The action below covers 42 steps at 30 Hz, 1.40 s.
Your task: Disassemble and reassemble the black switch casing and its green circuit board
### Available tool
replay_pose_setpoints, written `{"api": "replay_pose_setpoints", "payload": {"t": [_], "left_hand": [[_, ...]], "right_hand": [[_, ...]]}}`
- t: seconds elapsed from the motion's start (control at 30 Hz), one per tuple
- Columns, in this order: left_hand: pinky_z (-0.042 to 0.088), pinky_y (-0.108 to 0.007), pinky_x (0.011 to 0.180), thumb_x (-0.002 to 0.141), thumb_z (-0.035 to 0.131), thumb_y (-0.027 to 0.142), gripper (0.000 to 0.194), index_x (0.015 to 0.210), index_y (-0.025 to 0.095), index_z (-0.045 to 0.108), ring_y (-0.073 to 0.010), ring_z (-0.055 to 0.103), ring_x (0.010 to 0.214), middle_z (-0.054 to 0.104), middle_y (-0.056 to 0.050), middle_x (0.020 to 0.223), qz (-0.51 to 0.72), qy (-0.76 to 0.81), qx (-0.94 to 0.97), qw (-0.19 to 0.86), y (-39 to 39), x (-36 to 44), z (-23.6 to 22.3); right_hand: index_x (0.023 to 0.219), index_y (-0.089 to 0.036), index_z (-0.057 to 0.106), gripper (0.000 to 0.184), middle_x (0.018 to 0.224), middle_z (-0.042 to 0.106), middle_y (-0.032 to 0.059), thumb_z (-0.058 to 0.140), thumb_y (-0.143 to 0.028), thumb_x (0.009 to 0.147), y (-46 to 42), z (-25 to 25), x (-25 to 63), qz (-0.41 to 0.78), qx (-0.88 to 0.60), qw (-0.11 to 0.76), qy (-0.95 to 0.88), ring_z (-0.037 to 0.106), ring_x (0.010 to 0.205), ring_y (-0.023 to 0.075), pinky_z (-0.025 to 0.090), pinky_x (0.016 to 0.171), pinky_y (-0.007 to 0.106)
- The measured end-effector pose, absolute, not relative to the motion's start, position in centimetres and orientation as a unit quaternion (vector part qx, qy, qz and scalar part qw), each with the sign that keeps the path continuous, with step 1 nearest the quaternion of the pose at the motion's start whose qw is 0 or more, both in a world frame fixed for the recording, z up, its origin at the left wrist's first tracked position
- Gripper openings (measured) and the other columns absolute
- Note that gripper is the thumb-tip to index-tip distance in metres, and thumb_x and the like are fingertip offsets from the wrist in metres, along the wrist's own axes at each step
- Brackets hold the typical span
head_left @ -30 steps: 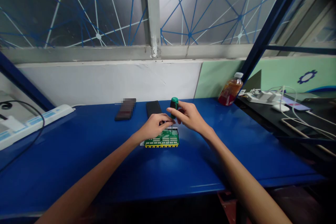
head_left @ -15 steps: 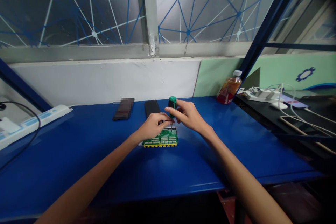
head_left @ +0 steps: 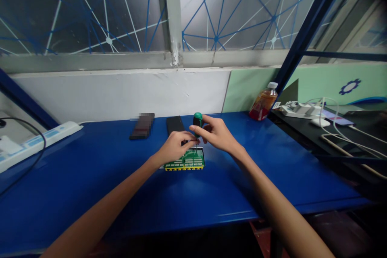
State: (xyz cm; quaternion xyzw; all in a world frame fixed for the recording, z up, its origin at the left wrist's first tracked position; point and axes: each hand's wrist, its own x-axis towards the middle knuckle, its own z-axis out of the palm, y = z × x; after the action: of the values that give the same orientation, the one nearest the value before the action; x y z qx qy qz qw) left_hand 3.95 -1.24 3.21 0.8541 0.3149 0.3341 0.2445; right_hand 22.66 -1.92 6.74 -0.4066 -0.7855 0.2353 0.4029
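Note:
A green circuit board (head_left: 189, 162) with a yellow strip of connectors along its near edge lies flat on the blue table. Upright over its far right part stands a screwdriver (head_left: 198, 118) with a green and black handle, its thin shaft reaching down to the board. My right hand (head_left: 217, 132) is closed around the handle, thumb and fingers on either side. Reaching in from the left, my left hand (head_left: 175, 145) has its fingertips pinched together at the shaft, just above the board. It covers the board's far left part. Any screw at the tip is too small to make out.
Behind my left hand lies a black case (head_left: 174, 124), and a dark phone-like slab (head_left: 142, 127) is farther left. A drink bottle (head_left: 264, 101) stands at the back right. A white power strip (head_left: 45, 139) runs along the left; cables and chargers (head_left: 305, 109) cover the neighbouring black table.
Both hands and the screwdriver stay at nearly the same place over the board. Only a very slight shift of the whole view shows.

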Motion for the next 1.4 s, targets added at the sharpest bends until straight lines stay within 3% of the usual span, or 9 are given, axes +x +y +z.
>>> {"api": "replay_pose_setpoints", "payload": {"t": [0.23, 0.67, 0.9, 1.03, 1.2, 1.4], "left_hand": [[0.054, -0.027, 0.074, 0.086, 0.062, 0.023, 0.016, 0.083, 0.018, 0.077, -0.0178, 0.070, 0.074, 0.076, -0.004, 0.081, 0.382, 0.327, 0.839, 0.208, -1.5, 4.4, 2.6], [0.055, -0.028, 0.072, 0.081, 0.069, 0.024, 0.010, 0.082, 0.020, 0.078, -0.0199, 0.071, 0.075, 0.077, -0.003, 0.083, 0.431, 0.340, 0.815, 0.186, -1.8, 5.0, 2.2], [0.052, -0.026, 0.065, 0.081, 0.068, 0.026, 0.012, 0.080, 0.018, 0.078, -0.0185, 0.070, 0.070, 0.076, -0.002, 0.077, 0.411, 0.361, 0.810, 0.213, -1.7, 4.8, 1.9], [0.051, -0.027, 0.072, 0.084, 0.065, 0.025, 0.014, 0.088, 0.019, 0.077, -0.0189, 0.069, 0.081, 0.076, -0.003, 0.087, 0.388, 0.337, 0.824, 0.237, -1.7, 4.7, 2.1], [0.049, -0.029, 0.071, 0.082, 0.067, 0.024, 0.012, 0.079, 0.022, 0.078, -0.0179, 0.065, 0.075, 0.072, -0.004, 0.076, 0.383, 0.353, 0.837, 0.166, -1.3, 4.5, 1.8], [0.048, -0.029, 0.067, 0.081, 0.069, 0.025, 0.012, 0.073, 0.022, 0.078, -0.0180, 0.063, 0.074, 0.068, -0.005, 0.075, 0.393, 0.384, 0.826, 0.127, -1.4, 4.7, 1.2]], "right_hand": [[0.100, -0.021, 0.055, 0.041, 0.064, 0.054, -0.0032, 0.066, -0.053, 0.078, -1.8, 6.1, 22.3, 0.248, -0.403, 0.417, -0.776, 0.043, 0.051, 0.0098, 0.031, 0.049, 0.026], [0.102, -0.021, 0.056, 0.041, 0.062, 0.050, -0.0036, 0.066, -0.052, 0.078, -1.3, 5.4, 22.0, 0.239, -0.402, 0.434, -0.770, 0.041, 0.056, 0.0113, 0.031, 0.052, 0.027], [0.111, -0.022, 0.053, 0.037, 0.070, 0.056, -0.0021, 0.063, -0.042, 0.081, -1.4, 5.5, 22.1, 0.241, -0.378, 0.421, -0.788, 0.045, 0.059, 0.0119, 0.037, 0.057, 0.028], [0.113, -0.021, 0.051, 0.037, 0.084, 0.062, 0.0021, 0.062, -0.038, 0.082, -1.4, 5.4, 22.3, 0.269, -0.351, 0.421, -0.792, 0.052, 0.068, 0.0140, 0.042, 0.062, 0.029], [0.114, -0.021, 0.049, 0.036, 0.093, 0.063, 0.0048, 0.060, -0.038, 0.084, -1.6, 5.5, 22.1, 0.303, -0.327, 0.417, -0.792, 0.056, 0.076, 0.0158, 0.044, 0.067, 0.030], [0.114, -0.022, 0.048, 0.038, 0.088, 0.063, 0.0032, 0.062, -0.039, 0.083, -1.7, 5.5, 22.0, 0.288, -0.352, 0.404, -0.794, 0.050, 0.069, 0.0140, 0.040, 0.061, 0.029]]}}
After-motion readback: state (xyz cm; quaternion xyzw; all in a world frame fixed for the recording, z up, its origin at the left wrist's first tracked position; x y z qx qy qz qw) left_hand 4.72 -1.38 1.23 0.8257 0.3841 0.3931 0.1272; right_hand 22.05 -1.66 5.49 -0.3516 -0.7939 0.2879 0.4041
